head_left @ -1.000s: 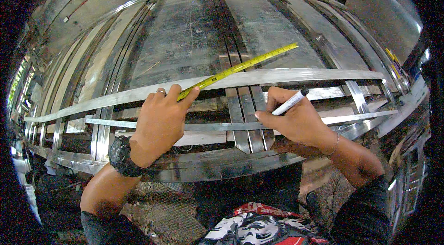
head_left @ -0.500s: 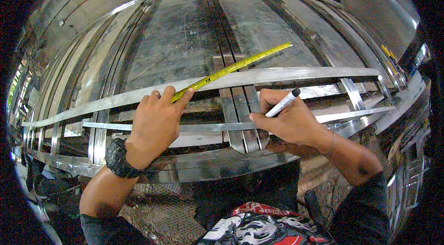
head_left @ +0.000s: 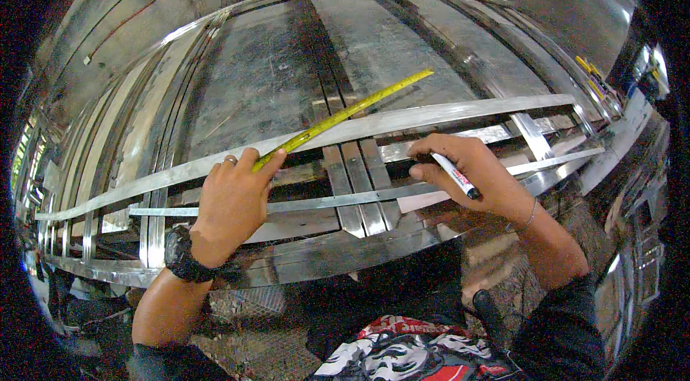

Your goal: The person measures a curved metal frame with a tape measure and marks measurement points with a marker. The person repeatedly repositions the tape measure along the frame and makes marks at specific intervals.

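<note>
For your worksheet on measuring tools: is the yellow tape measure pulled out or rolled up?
Pulled out. The tape measure lies extended across the metal strips, its near end pinned under the left hand.

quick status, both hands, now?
Left hand: closed on the yellow measuring tape, pinning it against the long flat metal strip.
Right hand: closed on a white marker pen.

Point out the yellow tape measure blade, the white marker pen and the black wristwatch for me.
Yellow tape measure blade (head_left: 345,113): head view, middle of the extended blade, above the metal strips.
White marker pen (head_left: 454,176): head view, on the white barrel held in the right hand.
Black wristwatch (head_left: 180,255): head view, on the watch body at the left wrist.
</note>
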`<state>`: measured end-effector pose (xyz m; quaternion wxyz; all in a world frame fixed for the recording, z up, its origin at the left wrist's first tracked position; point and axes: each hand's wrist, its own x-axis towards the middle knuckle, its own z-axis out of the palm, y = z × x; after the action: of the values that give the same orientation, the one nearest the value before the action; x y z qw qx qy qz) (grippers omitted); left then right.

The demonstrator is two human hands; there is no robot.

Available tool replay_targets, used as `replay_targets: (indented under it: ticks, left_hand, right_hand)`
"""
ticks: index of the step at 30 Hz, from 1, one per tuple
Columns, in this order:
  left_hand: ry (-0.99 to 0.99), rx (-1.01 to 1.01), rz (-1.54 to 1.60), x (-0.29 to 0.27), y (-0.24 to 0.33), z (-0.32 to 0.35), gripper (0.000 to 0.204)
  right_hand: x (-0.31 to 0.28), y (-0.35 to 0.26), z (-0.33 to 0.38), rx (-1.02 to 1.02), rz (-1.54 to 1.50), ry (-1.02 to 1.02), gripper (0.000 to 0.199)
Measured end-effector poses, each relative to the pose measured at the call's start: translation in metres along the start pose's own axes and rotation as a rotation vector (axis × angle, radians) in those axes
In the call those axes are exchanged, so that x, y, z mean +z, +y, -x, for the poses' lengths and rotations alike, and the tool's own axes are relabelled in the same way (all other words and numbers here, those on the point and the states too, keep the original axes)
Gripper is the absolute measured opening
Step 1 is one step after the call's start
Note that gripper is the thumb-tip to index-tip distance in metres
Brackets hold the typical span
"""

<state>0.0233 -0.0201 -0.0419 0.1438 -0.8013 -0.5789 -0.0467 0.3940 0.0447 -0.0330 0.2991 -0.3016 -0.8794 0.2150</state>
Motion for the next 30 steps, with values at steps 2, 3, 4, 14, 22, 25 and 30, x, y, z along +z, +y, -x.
replay_targets:
  ticks: [2,3,4,14,22,25,30]
  left_hand:
    - [0.012,0.003,0.017,0.000,0.000,-0.002,0.059]
    - [0.017,-0.004,0.034,0.000,0.001,-0.002,0.059]
    - [0.025,-0.007,0.047,-0.003,0.000,-0.002,0.059]
    - [0.260,-0.046,0.060,-0.005,-0.007,-0.006,0.066]
    - [0.278,-0.079,0.036,-0.002,-0.033,0.019,0.076]
    - [0.300,-0.016,0.076,0.006,-0.031,0.011,0.074]
    - [0.269,-0.001,0.118,0.002,-0.025,0.005,0.072]
  right_hand:
    - [-0.005,0.014,0.015,0.010,0.017,-0.028,0.024]
    - [-0.004,0.019,0.020,0.003,0.009,-0.021,0.024]
    - [-0.003,0.023,0.024,-0.006,0.003,-0.010,0.024]
    - [-0.008,0.039,0.029,-0.069,-0.005,-0.106,0.022]
    - [-0.034,0.071,0.012,-0.222,0.016,0.013,0.023]
    - [-0.055,0.092,0.029,-0.187,0.037,0.026,0.025]
    - [-0.076,0.111,0.046,-0.198,0.145,0.046,0.023]
